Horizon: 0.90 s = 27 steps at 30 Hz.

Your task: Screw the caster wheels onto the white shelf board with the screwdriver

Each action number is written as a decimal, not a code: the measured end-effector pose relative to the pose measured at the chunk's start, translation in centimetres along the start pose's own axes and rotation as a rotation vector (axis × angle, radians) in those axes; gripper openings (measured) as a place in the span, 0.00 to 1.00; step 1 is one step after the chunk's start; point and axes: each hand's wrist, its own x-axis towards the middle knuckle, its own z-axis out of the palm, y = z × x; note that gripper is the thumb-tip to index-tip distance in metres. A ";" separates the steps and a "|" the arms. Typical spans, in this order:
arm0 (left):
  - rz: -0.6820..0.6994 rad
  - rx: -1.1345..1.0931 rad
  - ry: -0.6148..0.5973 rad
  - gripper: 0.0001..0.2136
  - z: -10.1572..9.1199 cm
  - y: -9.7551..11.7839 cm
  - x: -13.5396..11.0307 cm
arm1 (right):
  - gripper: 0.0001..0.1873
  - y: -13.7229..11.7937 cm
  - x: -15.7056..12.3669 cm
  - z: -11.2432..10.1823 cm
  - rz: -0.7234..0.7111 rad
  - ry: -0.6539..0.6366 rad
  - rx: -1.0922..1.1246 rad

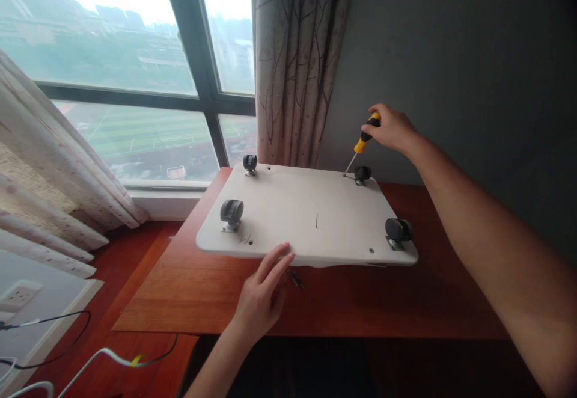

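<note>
Head view, the only one.

Right hand (392, 128): fingers clamped round the yellow-and-black handle of the screwdriver (363, 142). The shaft runs down and to the left from the fingers, tilted, not vertical. The tip sits on the white board (306, 217) at its far right corner, just left of the far-right caster (362, 174). I can't tell if the tip is seated in a screw head; too small.

Left hand (261, 299): fingers stretched out and loosely together, gripping nothing. The fingertips touch the board's near edge, roughly mid-length. Some small dark bits, probably screws (295, 278), lie on the desk (202, 290) just right of those fingertips, under the board's lip.

The board lies flat on the desk, long axis left-right, wheels facing up. Other casters: near-right caster (398, 229) below and a bit right of the screwdriver hand, near-left caster (231, 211) up and left of the left fingertips, far-left caster (249, 162) beyond that.

Key relation: the work point is the far right corner. The right hand is already on it, while the left hand is well apart, across the board's width.

Rest: curtain (297, 61) behind the far edge, window (135, 55) to the left, cables (112, 356) on the floor.
</note>
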 end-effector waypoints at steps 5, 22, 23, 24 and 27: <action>-0.002 0.006 0.000 0.29 0.0 0.0 0.0 | 0.21 -0.2 -0.5 0.3 0.005 0.042 -0.103; 0.001 -0.009 -0.007 0.30 0.0 0.0 0.0 | 0.22 0.0 0.9 0.6 0.000 -0.056 0.012; 0.002 -0.010 -0.004 0.30 0.0 0.0 0.0 | 0.22 0.2 1.0 0.6 0.004 -0.064 0.038; 0.003 -0.011 -0.003 0.30 0.0 0.0 0.0 | 0.22 0.4 0.9 0.6 0.015 -0.051 0.044; 0.001 -0.016 -0.006 0.30 -0.1 0.1 0.1 | 0.21 0.7 0.3 0.7 0.072 0.061 -0.045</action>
